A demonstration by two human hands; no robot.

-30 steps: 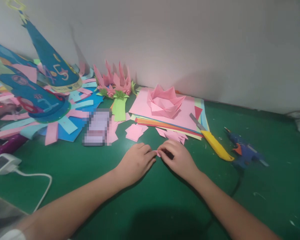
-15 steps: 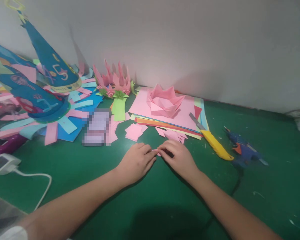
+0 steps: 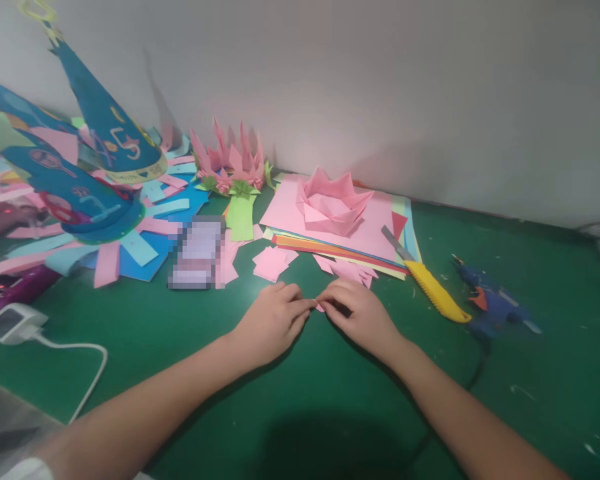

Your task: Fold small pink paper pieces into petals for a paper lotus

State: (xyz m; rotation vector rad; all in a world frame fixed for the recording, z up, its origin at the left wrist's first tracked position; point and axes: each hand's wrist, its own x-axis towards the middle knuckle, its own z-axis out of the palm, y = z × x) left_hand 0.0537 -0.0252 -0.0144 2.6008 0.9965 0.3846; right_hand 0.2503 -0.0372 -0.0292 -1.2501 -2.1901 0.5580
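Note:
Between my fingertips, low over the green table (image 3: 290, 413), is a small piece of pink paper (image 3: 320, 307), mostly hidden by the fingers. My left hand (image 3: 275, 320) pinches it from the left, and my right hand (image 3: 360, 312) pinches it from the right, the two hands nearly touching. Just beyond them lie small pink paper pieces (image 3: 274, 263) in a pile and more pink scraps (image 3: 350, 271). Farther back, a folded pink paper flower (image 3: 333, 203) rests on a stack of coloured paper sheets (image 3: 280, 207).
To the right lie a yellow utility knife (image 3: 437, 290), blade out, and a blue glue gun (image 3: 500, 300). At the left stand blue paper cone hats (image 3: 115, 143), a pink paper crown (image 3: 233, 160), a blurred-out phone (image 3: 197, 253) and a white charger (image 3: 13, 323) with its cable.
The view has shifted slightly. My left fingertips have moved a little closer to the right ones, covering more of the pink paper.

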